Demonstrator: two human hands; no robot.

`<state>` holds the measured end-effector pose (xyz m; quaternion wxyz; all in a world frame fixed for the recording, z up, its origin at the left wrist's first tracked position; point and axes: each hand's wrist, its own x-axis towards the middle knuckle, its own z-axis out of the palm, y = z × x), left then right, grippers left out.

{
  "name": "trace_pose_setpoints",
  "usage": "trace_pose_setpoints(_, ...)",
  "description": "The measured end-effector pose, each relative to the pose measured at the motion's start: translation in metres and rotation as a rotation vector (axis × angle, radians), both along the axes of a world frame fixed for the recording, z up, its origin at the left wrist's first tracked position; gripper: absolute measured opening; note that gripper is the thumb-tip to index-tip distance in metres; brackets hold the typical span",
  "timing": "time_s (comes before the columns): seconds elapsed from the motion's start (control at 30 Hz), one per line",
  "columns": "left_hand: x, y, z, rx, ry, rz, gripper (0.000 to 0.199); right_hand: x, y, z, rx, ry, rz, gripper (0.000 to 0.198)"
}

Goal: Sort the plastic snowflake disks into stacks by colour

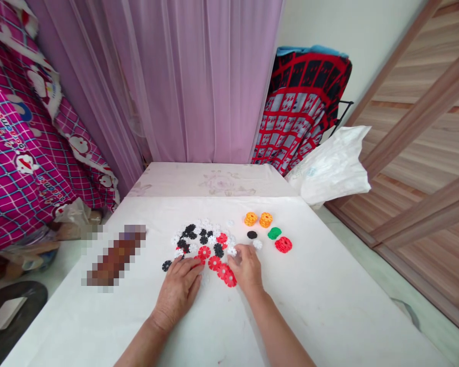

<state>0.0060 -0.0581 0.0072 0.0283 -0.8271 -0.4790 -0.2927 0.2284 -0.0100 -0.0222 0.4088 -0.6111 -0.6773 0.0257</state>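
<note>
Right hand point(248, 267): fingers point(235, 256) pinched on a white disc point(232, 251) at the near right edge of the loose pile of discs point(204, 243). Left hand point(179, 288): palm down, fingers point(193, 266) extended and flat on the table point(329, 306), tips touching red discs point(210, 257) at the pile's near edge, nothing grasped. Beyond the right hand, sorted stacks: orange point(258, 219), green point(274, 233), red point(283, 244), black point(252, 235). Behind, a pink curtain point(183, 81).

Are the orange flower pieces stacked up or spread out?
Stacked: the orange pieces sit in two short piles side by side, apart from the loose pile.
</note>
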Motion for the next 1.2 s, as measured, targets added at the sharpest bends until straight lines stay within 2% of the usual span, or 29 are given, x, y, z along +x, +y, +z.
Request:
trace_pose_setpoints(0.07,-0.001,0.001,-0.001,0.018,-0.008,0.000,0.029,0.011,-0.005,0.005,0.030,0.061,-0.033,0.018)
trace_pose_setpoints(0.17,-0.002,0.001,-0.002,0.036,-0.010,0.003,0.028,0.037,-0.004,0.018,0.026,0.117,-0.190,0.024)
trace_pose_setpoints(0.23,-0.002,0.002,-0.002,0.037,-0.012,0.004,0.029,0.053,0.001,0.027,-0.041,0.138,-0.274,0.026)
trace_pose_setpoints(0.33,-0.003,0.002,-0.003,0.024,-0.016,0.005,0.030,0.067,0.009,0.033,-0.150,0.147,-0.299,0.026)
trace_pose_setpoints(0.63,-0.005,0.003,-0.006,0.030,-0.013,0.004,0.031,0.064,0.018,0.023,-0.140,0.078,-0.251,0.025)
trace_pose_setpoints(0.73,-0.005,0.003,-0.004,0.040,-0.011,-0.006,0.032,0.064,0.017,0.021,-0.156,0.068,-0.258,0.032)
trace_pose_setpoints(0.83,-0.005,0.004,-0.004,0.053,-0.012,-0.013,0.031,0.060,0.005,0.018,-0.189,0.052,-0.314,0.043)
trace_pose_setpoints(0.9,-0.006,0.004,-0.004,0.058,-0.023,-0.015,0.030,0.053,-0.011,0.016,-0.192,0.037,-0.370,0.041)
trace_pose_setpoints(0.97,-0.007,0.005,-0.005,0.052,-0.039,-0.018,0.030,0.044,-0.026,0.015,-0.200,-0.011,-0.345,0.034)
trace_pose_setpoints(1.03,-0.007,0.006,-0.007,0.040,-0.051,-0.021,0.031,0.032,-0.035,0.018,-0.277,-0.127,-0.244,0.034)
trace_pose_setpoints(1.1,-0.008,0.006,-0.008,0.037,-0.061,-0.024,0.031,0.021,-0.033,0.027,-0.428,-0.276,-0.168,0.038)
trace_pose_setpoints(1.2,-0.010,0.006,-0.010,0.054,-0.075,-0.017,0.029,0.010,-0.018,0.045,-0.622,-0.431,-0.146,0.042)
